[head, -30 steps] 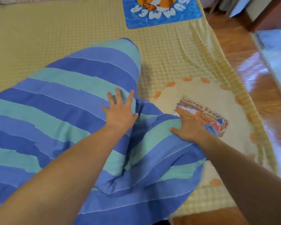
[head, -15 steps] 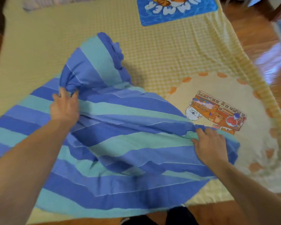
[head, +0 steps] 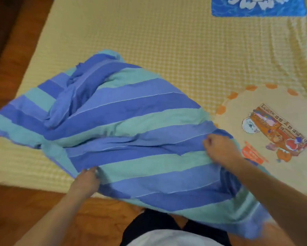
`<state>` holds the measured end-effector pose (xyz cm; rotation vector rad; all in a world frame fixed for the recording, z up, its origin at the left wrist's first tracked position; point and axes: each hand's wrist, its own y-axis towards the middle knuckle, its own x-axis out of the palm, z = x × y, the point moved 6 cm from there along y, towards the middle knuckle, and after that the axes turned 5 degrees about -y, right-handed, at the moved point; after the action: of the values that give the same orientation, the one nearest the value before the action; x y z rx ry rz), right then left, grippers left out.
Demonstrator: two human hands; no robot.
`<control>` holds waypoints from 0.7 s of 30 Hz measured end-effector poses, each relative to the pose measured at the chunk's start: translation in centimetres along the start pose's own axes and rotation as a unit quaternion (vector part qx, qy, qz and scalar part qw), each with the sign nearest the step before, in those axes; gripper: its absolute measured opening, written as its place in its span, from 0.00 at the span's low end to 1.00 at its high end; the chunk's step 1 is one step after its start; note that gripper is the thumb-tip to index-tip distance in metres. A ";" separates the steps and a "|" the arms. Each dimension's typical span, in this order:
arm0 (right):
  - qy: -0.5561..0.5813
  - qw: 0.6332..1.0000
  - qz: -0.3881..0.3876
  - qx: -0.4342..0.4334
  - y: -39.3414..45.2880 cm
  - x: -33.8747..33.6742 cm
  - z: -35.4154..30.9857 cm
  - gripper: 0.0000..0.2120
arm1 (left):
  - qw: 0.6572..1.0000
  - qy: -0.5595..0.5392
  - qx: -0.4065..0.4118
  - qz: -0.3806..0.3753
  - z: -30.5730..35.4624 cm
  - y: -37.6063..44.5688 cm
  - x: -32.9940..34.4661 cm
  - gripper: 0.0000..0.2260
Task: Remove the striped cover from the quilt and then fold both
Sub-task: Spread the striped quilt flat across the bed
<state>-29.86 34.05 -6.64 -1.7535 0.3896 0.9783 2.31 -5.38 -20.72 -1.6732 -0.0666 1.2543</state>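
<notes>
1. My striped cover (head: pixel 135 132), banded in dark blue, lighter blue and teal, lies spread across the near left part of the bed (head: pixel 149 41), stripes running diagonally.
2. Its near edge hangs over the bed's edge toward my legs; its far left part is bunched into a raised, rumpled fold.
3. My left hand (head: pixel 88 176) is at the cover's near left edge, fingers curled into the fabric and pinching it. The frame is blurred there, so I cannot tell how much cloth is caught.
4. My right hand (head: pixel 218 148) is closed in a fist on the cover's right edge, gripping a gathered bit of fabric; creases run from that grip back toward the middle.
5. The two hands are well apart, with the cover stretched between them.
6. Whether the quilt is still inside the cover cannot be told; the rumpled part looks padded, nothing more.
7. The bed carries a yellow checked sheet (head: pixel 167 55). To the right of my right hand it has a pale round panel with an orange scalloped border and a cartoon print (head: pixel 277 132); the cover's right edge touches this panel.
8. At the far right a blue printed panel (head: pixel 255 8) with white lettering is partly cut off by the frame's top.
9. Wooden floor (head: pixel 16 210) shows to the left of and in front of the bed.
</notes>
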 end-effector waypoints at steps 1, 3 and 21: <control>0.072 0.988 0.126 0.048 2.9 -3.6 0.5 0.12 | 0.999 -0.035 0.006 0.017 2.5 -1.8 -2.5 0.20; 0.173 0.959 0.208 0.085 8.9 -7.1 0.8 0.14 | 0.995 -0.080 0.023 0.048 6.0 -3.5 -5.6 0.19; 0.094 0.871 0.445 -0.183 0.9 -6.6 -1.1 0.12 | 0.918 -0.179 0.209 0.287 21.2 -4.6 -17.8 0.50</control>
<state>-34.05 31.45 -2.02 -2.0391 1.2895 1.5996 -19.47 1.10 -4.29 -1.1006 0.4737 1.8530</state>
